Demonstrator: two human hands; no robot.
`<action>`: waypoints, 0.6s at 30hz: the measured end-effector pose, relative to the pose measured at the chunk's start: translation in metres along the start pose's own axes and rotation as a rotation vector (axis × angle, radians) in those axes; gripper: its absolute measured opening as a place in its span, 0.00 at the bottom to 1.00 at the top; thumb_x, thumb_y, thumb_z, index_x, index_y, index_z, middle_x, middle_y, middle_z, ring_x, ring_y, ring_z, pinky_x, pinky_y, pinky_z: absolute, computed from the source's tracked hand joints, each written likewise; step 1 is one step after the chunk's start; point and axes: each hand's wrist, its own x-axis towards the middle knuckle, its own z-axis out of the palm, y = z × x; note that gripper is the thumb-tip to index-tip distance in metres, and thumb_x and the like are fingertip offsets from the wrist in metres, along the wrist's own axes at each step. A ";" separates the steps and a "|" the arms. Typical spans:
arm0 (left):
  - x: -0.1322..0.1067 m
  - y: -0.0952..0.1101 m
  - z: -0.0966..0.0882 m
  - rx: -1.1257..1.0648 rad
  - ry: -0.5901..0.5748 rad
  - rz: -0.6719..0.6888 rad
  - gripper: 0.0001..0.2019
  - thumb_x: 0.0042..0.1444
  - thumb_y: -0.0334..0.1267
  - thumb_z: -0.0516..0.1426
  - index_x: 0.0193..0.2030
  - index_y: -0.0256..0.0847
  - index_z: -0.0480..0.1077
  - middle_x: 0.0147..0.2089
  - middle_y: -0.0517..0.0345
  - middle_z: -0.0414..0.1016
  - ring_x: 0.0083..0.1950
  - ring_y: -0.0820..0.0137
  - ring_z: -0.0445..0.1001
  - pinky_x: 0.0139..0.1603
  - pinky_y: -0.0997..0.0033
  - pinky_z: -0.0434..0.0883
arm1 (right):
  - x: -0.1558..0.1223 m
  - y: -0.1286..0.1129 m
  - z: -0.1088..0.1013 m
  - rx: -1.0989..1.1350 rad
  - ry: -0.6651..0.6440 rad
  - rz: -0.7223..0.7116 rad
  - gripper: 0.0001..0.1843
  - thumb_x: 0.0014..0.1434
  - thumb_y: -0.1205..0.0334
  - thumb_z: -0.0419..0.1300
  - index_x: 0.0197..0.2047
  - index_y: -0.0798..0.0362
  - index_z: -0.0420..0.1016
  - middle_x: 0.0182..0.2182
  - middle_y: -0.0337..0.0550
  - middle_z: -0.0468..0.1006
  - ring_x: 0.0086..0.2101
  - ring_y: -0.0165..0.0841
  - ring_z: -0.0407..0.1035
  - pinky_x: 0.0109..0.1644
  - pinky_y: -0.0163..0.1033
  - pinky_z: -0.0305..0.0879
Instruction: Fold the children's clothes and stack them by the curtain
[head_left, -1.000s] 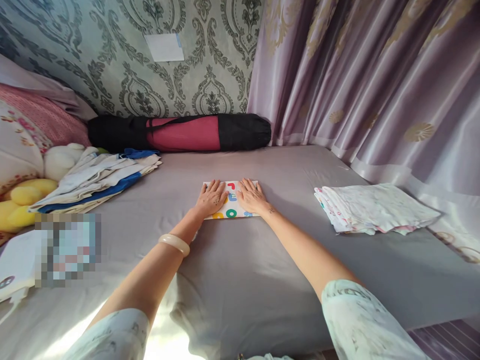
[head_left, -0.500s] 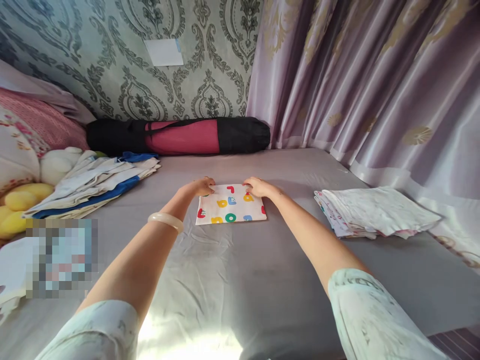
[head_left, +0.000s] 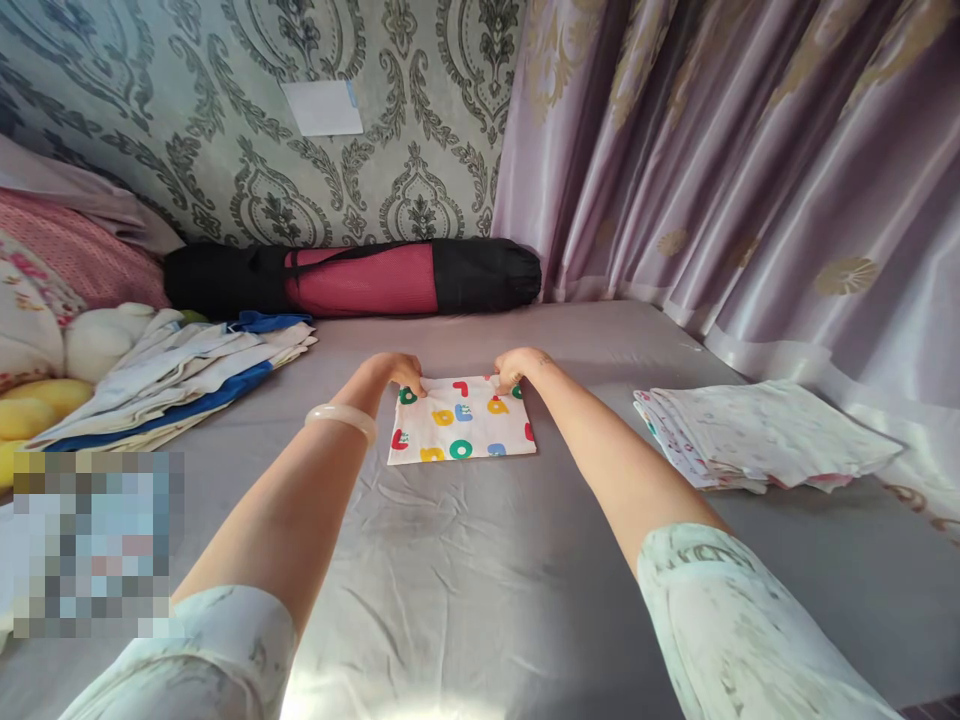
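A folded white cloth (head_left: 463, 425) printed with red, blue, yellow and green letters lies flat on the grey bed sheet in front of me. At its far left corner is my left hand (head_left: 405, 372), thumb on top and the other fingers curled at the back edge. My right hand (head_left: 512, 370) grips the far right corner in the same way. Some fingertips of both hands are hidden from my view. A pale bangle (head_left: 341, 420) circles my left wrist.
Stacked folded cloths (head_left: 772, 430) lie to the right, below the purple curtain (head_left: 675, 150). On the left, a spread pile of white and blue cloths (head_left: 187, 380) rests beside plush toys (head_left: 101, 340). A black and pink rolled bag (head_left: 360, 280) lines the wall. A blurred patch covers something at lower left.
Both hands remain at the far corners; their fingers and thumbs now bend further down over the cloth. My view has shifted slightly, and the cloth appears a little lower.
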 end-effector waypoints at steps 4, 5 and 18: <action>-0.001 -0.011 0.005 -0.110 0.020 0.090 0.12 0.32 0.45 0.65 0.26 0.43 0.75 0.29 0.57 0.79 0.34 0.63 0.75 0.35 0.70 0.69 | 0.012 0.002 0.001 -0.045 0.000 -0.016 0.22 0.42 0.55 0.73 0.42 0.51 0.81 0.39 0.47 0.82 0.40 0.41 0.76 0.40 0.40 0.71; -0.003 -0.014 0.007 -0.157 0.028 0.093 0.13 0.32 0.46 0.64 0.27 0.44 0.75 0.30 0.57 0.79 0.35 0.64 0.75 0.35 0.71 0.69 | 0.015 0.002 0.002 -0.043 0.013 -0.019 0.23 0.41 0.55 0.73 0.42 0.51 0.81 0.38 0.47 0.82 0.39 0.41 0.77 0.39 0.40 0.71; -0.036 -0.012 0.038 -0.531 0.263 0.033 0.17 0.36 0.45 0.62 0.35 0.42 0.70 0.31 0.60 0.76 0.38 0.66 0.74 0.37 0.72 0.68 | -0.013 0.008 0.031 0.169 0.158 -0.017 0.25 0.51 0.59 0.65 0.53 0.48 0.72 0.56 0.47 0.74 0.48 0.41 0.73 0.41 0.38 0.69</action>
